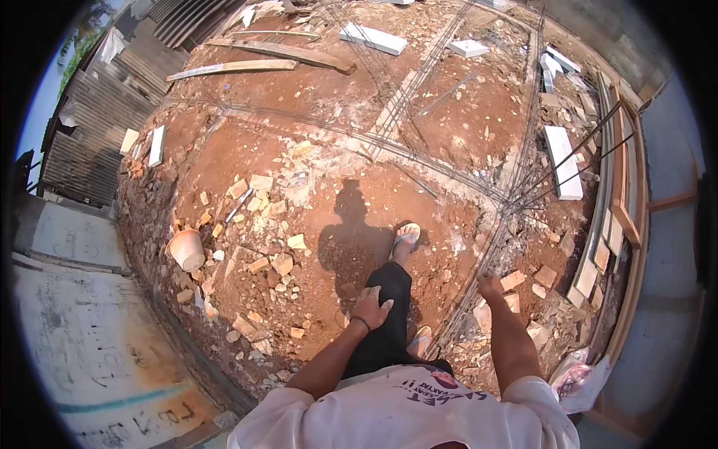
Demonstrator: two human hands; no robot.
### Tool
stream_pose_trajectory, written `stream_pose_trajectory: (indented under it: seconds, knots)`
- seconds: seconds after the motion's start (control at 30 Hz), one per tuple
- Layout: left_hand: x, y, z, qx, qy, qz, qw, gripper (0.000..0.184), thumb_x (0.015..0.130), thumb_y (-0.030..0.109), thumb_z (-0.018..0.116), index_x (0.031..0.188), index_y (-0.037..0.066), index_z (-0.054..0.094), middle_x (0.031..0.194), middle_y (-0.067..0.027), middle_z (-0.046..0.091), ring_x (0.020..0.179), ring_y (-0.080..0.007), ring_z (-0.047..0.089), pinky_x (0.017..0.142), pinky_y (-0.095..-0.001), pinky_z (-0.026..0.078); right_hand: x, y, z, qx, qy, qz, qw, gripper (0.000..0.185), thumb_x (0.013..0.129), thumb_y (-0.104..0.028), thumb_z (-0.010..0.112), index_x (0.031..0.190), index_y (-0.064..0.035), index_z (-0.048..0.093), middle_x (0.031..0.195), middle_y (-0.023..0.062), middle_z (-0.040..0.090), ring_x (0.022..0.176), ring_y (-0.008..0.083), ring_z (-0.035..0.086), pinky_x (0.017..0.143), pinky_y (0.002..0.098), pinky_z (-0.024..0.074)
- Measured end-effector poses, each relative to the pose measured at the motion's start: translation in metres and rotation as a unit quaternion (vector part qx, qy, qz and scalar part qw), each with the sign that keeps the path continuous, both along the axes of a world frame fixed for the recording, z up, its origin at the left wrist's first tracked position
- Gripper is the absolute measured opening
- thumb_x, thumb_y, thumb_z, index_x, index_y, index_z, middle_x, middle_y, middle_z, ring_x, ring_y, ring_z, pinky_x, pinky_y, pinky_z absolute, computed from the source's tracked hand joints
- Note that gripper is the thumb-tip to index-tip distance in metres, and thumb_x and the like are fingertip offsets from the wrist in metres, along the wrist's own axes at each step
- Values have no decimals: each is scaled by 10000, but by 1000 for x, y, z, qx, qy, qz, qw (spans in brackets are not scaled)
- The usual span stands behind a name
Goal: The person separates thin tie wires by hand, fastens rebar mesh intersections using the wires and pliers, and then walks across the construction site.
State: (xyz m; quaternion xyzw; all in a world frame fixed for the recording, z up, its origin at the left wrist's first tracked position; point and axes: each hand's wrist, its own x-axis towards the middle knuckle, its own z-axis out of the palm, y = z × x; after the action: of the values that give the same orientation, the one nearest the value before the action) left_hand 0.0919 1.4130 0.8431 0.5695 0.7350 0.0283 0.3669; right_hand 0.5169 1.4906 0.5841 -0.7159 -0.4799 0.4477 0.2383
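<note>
My left hand (pixel 372 308) hangs in front of my dark trouser leg (pixel 389 299), its thumb spread from the fingers and nothing in it. Out to the other side, my right hand (pixel 490 286) is curled closed above the rubble, beside a broken brick piece (pixel 513 280); no object shows in it. One sandalled foot (pixel 406 238) is forward on the red soil, and the other sandal (pixel 421 341) is behind, partly hidden by my leg and shirt.
Long steel rebar (pixel 441 178) crosses the ground ahead and to the right. Broken bricks (pixel 262 262) and an orange bucket (pixel 187 250) lie left. White blocks (pixel 562 163), wooden planks (pixel 280 52) and upright boards (pixel 622 172) lie around the edges. A painted wall (pixel 97 337) borders the left.
</note>
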Motion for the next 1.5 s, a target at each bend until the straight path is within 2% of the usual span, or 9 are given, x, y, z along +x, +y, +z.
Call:
stream_pose_trajectory:
  seconds: [0.17,0.43,0.47,0.57,0.8,1.0,1.1,1.33,1.5]
  knots:
    - [24,149,-68,-79,72,-91,990,799,883,480,619,1503,77,318,1517,-238,339,1385,-433,337,1143,-521,272,-88,134,72,-29,-157,94,983,285,863,-286,636,990,-31,650,877,215,666,899,398,658,797,462,525]
    - [9,344,-128,-195,128,-155,960,795,888,448,612,1529,114,280,1553,-219,285,1408,-425,293,1141,-554,242,-113,303,-189,-219,-200,206,932,281,872,-212,569,1055,-2,603,1043,257,631,942,419,637,816,542,496]
    - [5,357,-134,-200,117,-156,960,800,877,449,633,1515,99,300,1543,-224,296,1403,-427,298,1136,-550,251,-112,331,-243,-242,-218,354,877,299,867,-191,592,1111,-22,552,1001,253,626,927,411,637,814,547,493]
    - [-4,389,-148,-232,94,-160,955,791,863,447,657,1488,78,341,1520,-233,322,1391,-426,313,1123,-548,272,-145,400,-334,-257,-256,175,915,299,836,-121,610,1118,-56,537,1207,239,560,1158,355,565,906,471,482]
    - [-10,473,-177,-282,68,-102,952,737,812,374,734,1405,49,439,1451,-232,411,1321,-422,412,1055,-555,369,-227,539,-412,-278,-273,180,903,407,971,-176,434,1373,-113,457,1522,144,399,1446,306,317,1160,464,269]
    - [-26,465,-187,-281,70,-136,947,732,797,370,747,1371,11,467,1411,-237,459,1283,-439,455,1058,-532,379,-243,512,-439,-239,-242,209,917,501,933,-173,451,1419,-64,399,1267,214,581,1122,401,598,929,502,467]
    - [-28,449,-185,-287,80,-160,941,716,822,407,712,1385,39,466,1436,-240,435,1297,-442,434,1080,-533,357,-250,510,-346,-229,-144,144,952,396,854,-171,558,1197,6,471,985,257,675,965,403,667,867,510,494]
    - [-56,420,-205,-273,33,-255,927,749,820,400,716,1373,-31,453,1415,-273,442,1311,-423,435,1108,-474,358,-201,378,-87,-430,-67,-29,900,414,929,-281,535,1245,-15,562,1159,212,657,1096,382,640,898,497,507]
    - [-63,392,-185,-305,57,-317,896,813,837,418,709,1411,-69,402,1394,-316,468,1310,-432,454,1110,-454,360,-167,105,32,-461,-19,-182,868,371,879,-183,566,1222,-55,629,1160,185,664,1028,370,673,872,466,541]
